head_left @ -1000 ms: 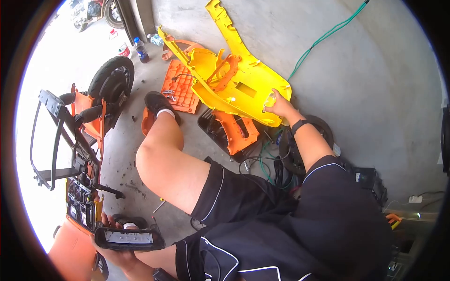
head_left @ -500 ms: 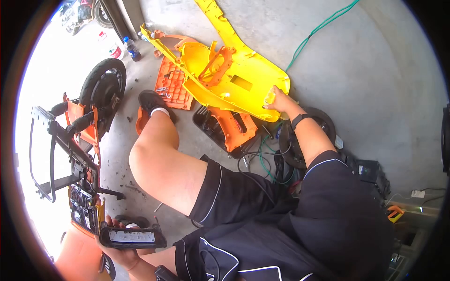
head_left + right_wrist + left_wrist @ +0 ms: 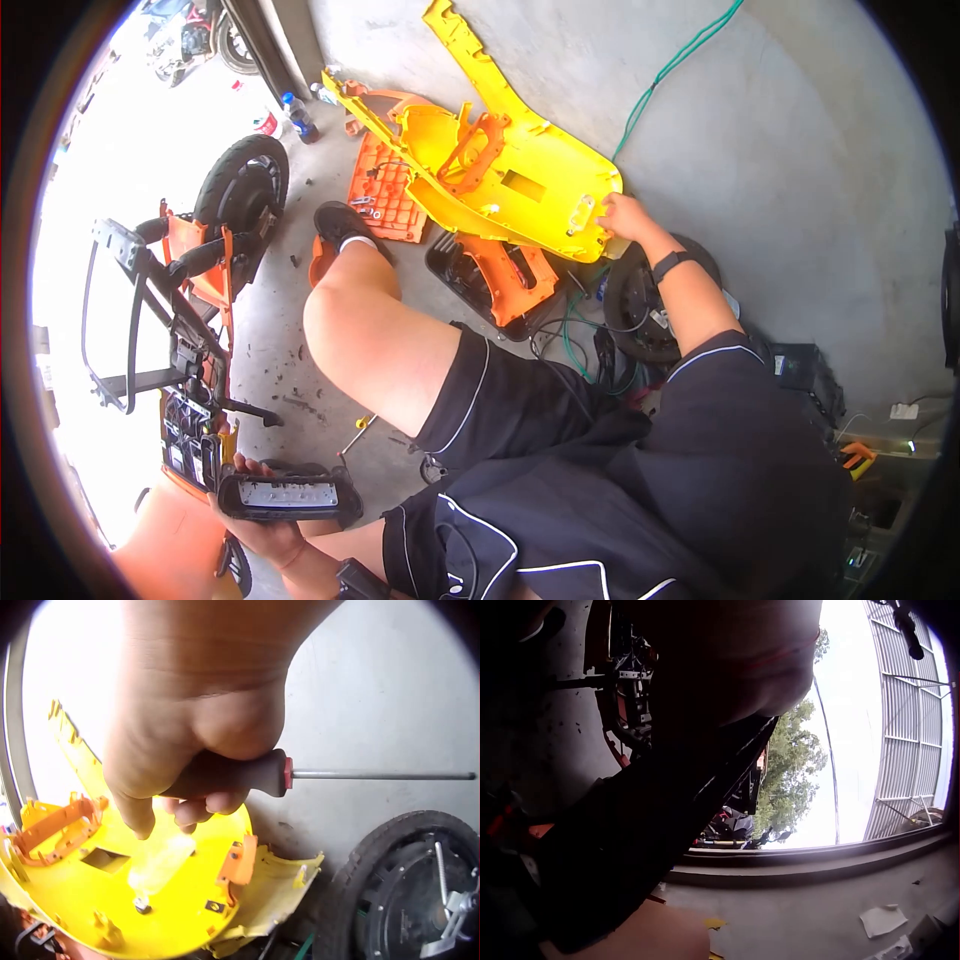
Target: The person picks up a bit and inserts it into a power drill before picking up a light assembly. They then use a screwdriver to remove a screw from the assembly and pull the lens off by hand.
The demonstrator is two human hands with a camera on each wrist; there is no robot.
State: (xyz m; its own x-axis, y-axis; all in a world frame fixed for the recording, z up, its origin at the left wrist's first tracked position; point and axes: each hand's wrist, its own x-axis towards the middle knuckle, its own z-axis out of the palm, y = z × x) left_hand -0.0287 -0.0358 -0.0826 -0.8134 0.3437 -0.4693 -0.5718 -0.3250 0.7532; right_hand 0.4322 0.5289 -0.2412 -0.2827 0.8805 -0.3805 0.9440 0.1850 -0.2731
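Note:
In the head view my left hand (image 3: pixel 262 535) grips a black oblong housing (image 3: pixel 340 508) with a pale metal plate showing in its opening. In the left wrist view the wrist shows in shadow and the housing does not. My right hand (image 3: pixel 627 217) is over the end of a large yellow body panel (image 3: pixel 560 185). In the right wrist view that hand (image 3: pixel 195 727) holds a screwdriver (image 3: pixel 251 772) by its dark handle, fingers curled round it and shaft pointing right. A clear plastic piece (image 3: pixel 161 866) lies on the yellow panel beneath the fingers.
At the left stands a stripped scooter frame (image 3: pixel 190 320) with its wheel (image 3: pixel 243 190). Orange covers (image 3: pixel 505 275) lie over a black tray by the yellow panel. Near my arm is another wheel (image 3: pixel 640 320) with cables. A screwdriver with a yellow handle (image 3: pixel 362 423) lies on the floor.
My right hand has let go of the clear plastic piece, which now lies on the yellow panel, and has drawn back slightly. My left hand keeps holding the black housing.

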